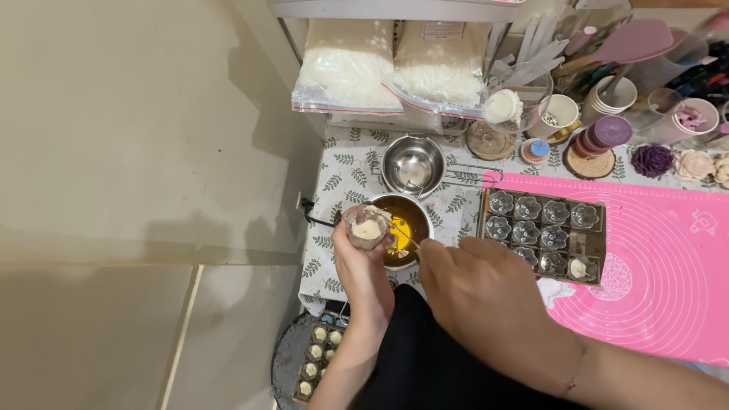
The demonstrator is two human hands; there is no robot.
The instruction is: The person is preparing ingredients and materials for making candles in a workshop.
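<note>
We hold a small clear cup (367, 228) in our left hand (363, 267), fingers wrapped round its side and base, tipped a little toward us so its mouth faces up and the pale, creamy wax inside is easy to reach. The cup sits directly over the edge of a small pot (402, 228) of yellow-orange melted liquid, seemingly so that anything that falls lands in the pot rather than on the leaf-patterned tablecloth (342, 178).

Our right hand (486, 292) is closed around a thin metal tool (405, 239), whose tip reaches toward the cup's mouth; the fingers are curled under, so we see the knuckles and not the exact pinch. The hand comes in from the right, low across the table's front edge, which keeps the tool nearly level with the cup.

Just behind the pot stands an empty steel bowl (413, 165) with wire handles pointing right. To the right, a dark tray of clear flower-shaped moulds (543, 235) rests on the left edge of a pink mat (668, 258), within close reach of the pot; most moulds look empty, one near the front right holds something white. Bags of white flakes (345, 64) lean at the back, beside cups and spatulas. Below the table, near our left forearm, a second tray of filled moulds (315, 361) sits apart from the work.
</note>
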